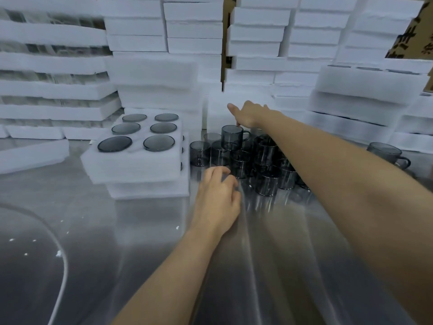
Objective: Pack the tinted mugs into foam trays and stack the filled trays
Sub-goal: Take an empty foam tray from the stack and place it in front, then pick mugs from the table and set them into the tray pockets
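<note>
— Where were the tinted mugs (264, 151) seen?
— They were clustered on the steel table (304, 254), just right of a filled foam tray (131, 163) set on a stack.
— And the hands?
— The left hand (218, 198) was held loosely curled and empty near the cluster. The right hand (248, 113) was stretched over a raised mug (232, 137). Whether that mug was gripped could not be told.

A packing room in a glassware workshop or warehouse, by the look of it; white foam trays (138, 26) stand stacked in tall columns along the whole back; brown cardboard cartons (414, 36) with printed characters sit behind them; dozens of identical smoky mugs (264, 158) crowd a bare steel surface (281, 266) speckled with foam crumbs (58, 253).
</note>
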`<state>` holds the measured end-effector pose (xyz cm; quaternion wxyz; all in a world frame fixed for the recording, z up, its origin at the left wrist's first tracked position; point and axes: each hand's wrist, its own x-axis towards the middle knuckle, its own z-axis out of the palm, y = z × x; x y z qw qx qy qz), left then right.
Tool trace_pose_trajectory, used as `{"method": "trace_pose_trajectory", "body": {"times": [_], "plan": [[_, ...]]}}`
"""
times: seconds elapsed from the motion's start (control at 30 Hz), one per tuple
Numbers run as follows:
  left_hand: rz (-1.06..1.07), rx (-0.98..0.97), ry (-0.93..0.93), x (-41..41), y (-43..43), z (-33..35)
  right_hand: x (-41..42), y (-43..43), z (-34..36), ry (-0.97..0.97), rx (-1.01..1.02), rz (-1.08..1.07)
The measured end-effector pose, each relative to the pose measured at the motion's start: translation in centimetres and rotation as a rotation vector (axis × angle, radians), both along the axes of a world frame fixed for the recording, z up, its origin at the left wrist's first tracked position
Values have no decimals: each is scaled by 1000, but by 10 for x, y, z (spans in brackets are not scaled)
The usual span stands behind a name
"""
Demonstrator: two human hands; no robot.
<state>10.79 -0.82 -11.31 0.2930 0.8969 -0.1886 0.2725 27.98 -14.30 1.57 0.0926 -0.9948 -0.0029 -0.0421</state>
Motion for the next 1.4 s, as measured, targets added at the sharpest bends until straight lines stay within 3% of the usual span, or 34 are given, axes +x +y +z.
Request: {"method": "trace_pose_trajectory", "body": {"times": [0.13,0.3,0.5,0.6,0.7,0.77,0.83,0.87,0.93,1.03,1.13,1.27,1.4], "plan": [[-5,-2,7,0,0,1,0,-3,-3,8,-53,21],[3,-40,-5,3,1,0,-34,0,20,-641,-103,209],[-19,-63,38,-3,-1,10,-166,-2,33,-1067,-117,654],[20,-175,109,-2,-1,9,-242,-11,11,-979,-69,750],[116,-416,385,-9,6,10,-295,-33,-20,-791,-23,663],[86,-732,320,-13,9,18,-315,-47,-41,-669,-30,597],[59,-909,222,-16,9,26,-325,-56,-56,-560,-78,600],[24,-983,213,-16,7,28,-327,-60,-60,-553,-74,617],[-26,-1085,271,-18,8,29,-322,-73,-62,-716,55,614],[-37,-1037,361,-22,13,28,-297,-105,-61,-994,565,273],[-106,-871,421,-24,15,25,-269,-140,-77,-937,906,-69],[-231,-660,507,-24,14,22,-251,-172,-104,-886,846,-162],[-257,-539,529,-22,16,20,-231,-176,-106,-906,666,-106]]}}
